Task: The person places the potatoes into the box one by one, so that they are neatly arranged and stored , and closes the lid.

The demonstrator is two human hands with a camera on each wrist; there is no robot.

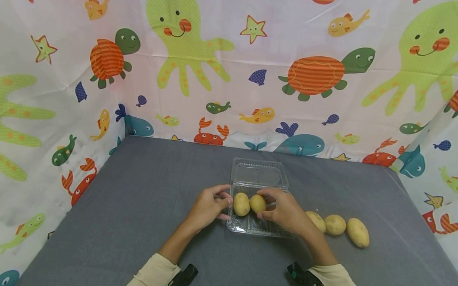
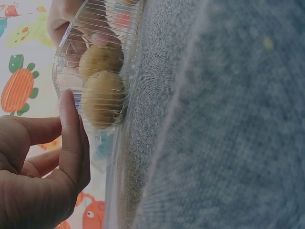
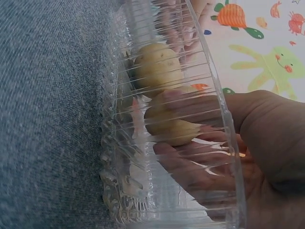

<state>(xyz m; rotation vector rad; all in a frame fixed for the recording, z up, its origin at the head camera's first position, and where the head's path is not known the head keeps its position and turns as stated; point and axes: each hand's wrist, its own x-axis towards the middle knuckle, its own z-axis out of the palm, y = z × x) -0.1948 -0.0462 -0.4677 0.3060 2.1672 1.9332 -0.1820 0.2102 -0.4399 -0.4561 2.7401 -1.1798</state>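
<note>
A clear plastic clamshell container (image 1: 248,225) stands on the grey cloth, its lid (image 1: 259,173) folded back away from me. Two potatoes lie side by side in its left part. My right hand (image 1: 285,209) reaches inside and holds the right-hand potato (image 1: 258,203) between thumb and fingers, as the right wrist view shows through the ribbed wall. Beside it is the other potato (image 1: 241,204), untouched by the right hand. My left hand (image 1: 207,207) is at the container's left side, and in the left wrist view its fingertips (image 2: 68,98) are right at the rim.
To the right of the container, three more potatoes lie in a row on the cloth: one (image 1: 314,220) partly behind my right forearm, a middle one (image 1: 335,225) and an outer one (image 1: 357,232). A curtain (image 1: 232,66) printed with sea animals surrounds the grey table (image 1: 154,178).
</note>
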